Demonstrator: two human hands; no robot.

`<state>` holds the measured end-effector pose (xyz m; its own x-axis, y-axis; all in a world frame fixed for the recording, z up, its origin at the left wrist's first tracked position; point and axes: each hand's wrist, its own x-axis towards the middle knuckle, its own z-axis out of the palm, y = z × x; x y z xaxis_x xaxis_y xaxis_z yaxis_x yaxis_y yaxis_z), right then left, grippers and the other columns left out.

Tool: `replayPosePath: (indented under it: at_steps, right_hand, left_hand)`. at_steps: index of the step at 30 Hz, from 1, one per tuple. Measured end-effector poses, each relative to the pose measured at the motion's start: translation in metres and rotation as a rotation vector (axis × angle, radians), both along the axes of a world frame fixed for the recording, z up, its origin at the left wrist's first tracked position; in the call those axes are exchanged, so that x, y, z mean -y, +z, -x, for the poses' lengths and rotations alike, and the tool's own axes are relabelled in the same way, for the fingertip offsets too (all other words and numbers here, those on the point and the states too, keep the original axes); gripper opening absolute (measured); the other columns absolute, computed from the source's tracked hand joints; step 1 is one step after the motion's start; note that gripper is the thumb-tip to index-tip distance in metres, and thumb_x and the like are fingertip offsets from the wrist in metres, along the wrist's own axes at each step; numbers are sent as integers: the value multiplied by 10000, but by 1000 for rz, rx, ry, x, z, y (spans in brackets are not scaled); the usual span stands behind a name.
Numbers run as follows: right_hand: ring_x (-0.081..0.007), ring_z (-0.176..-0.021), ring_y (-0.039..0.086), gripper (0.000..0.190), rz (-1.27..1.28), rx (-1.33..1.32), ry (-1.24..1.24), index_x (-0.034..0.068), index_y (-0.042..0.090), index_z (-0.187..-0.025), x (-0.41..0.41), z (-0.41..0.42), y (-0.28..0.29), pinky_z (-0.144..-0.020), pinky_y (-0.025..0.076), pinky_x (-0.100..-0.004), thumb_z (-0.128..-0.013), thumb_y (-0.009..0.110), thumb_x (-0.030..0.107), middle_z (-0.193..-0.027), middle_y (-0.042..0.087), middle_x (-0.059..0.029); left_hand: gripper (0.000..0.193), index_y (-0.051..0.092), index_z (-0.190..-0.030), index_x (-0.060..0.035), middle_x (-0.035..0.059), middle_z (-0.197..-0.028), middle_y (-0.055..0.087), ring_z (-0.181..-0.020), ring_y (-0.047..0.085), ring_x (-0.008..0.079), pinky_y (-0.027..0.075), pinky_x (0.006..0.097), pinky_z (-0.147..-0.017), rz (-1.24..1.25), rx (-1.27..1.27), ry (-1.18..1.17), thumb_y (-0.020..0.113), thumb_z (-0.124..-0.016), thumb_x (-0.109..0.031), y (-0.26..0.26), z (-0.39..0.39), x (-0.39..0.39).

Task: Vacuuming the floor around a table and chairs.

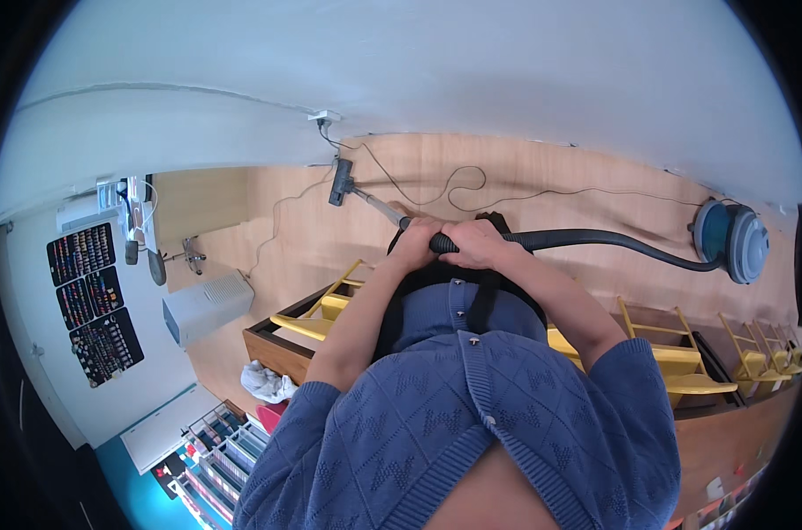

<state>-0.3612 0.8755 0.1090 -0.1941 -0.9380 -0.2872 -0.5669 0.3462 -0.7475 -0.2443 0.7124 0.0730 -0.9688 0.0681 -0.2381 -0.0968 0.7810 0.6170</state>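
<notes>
Both hands grip the black hose end of a vacuum cleaner in front of my waist. My left hand (pixel 418 245) closes around it beside the metal wand (pixel 382 207). Just to its right, my right hand (pixel 475 244) wraps the ribbed part. The wand slants away to a dark floor nozzle (pixel 341 182), which rests on the wood-look floor near the wall corner. From my right hand the black hose (pixel 593 237) curves to the canister vacuum (pixel 732 240) at the far right, a grey and teal body beside the wall.
A thin power cord (pixel 547 193) winds over the floor (pixel 295 218) to a wall socket (pixel 325 116). Yellow chairs (pixel 686 361) stand along a wooden table (pixel 719 444). A white boxy appliance (pixel 209 308) and a wheeled chair base (pixel 190 255) are at the left, near a desk panel (pixel 202 202).
</notes>
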Motion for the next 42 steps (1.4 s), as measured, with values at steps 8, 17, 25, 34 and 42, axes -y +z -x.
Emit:
replayPosePath:
  at_steps: [8,17,25,34,42]
  right_hand:
    - [-354,-873,656,471,-104,3,5,27,593,-1028,-2,-10,16,-766,520,-433,-791,699,421,-874,678,-175]
    - [-261,-697,695,524,-366,160,43,-24,663,-903,14,0,18,-714,552,-358,-696,750,449,-858,700,-148]
    - [-215,-609,682,615,-615,1210,-240,18,551,-1144,48,19,-11,-472,555,-305,-816,678,524,-799,656,-122]
    - [-208,-549,655,515,-456,615,-292,27,535,-1246,83,-18,-29,-458,528,-334,-807,658,268,-933,669,-175]
    - [-139,-510,578,553,-557,858,-381,144,422,-1426,122,-11,-31,-396,467,-286,-900,580,204,-733,587,-40]
  left_hand:
    - [413,638,-982,-77,141,-935,616,-963,550,375,441,445,-857,8,90,76,770,-591,-101,14,-10,-9]
    - [434,618,-967,-36,147,-976,585,-981,536,385,456,429,-898,30,136,22,774,-564,-68,20,2,-18]
    - [494,527,-1199,-24,151,-1209,555,-1139,546,262,507,388,-888,-657,131,952,675,-728,-40,-12,-28,18]
    - [347,559,-974,83,178,-803,636,-735,650,296,553,412,-620,-1328,318,1977,678,-844,-215,-118,-6,5]
    - [283,621,-793,97,179,-744,649,-644,652,259,531,362,-563,-610,498,1916,703,-717,-163,-127,7,45]
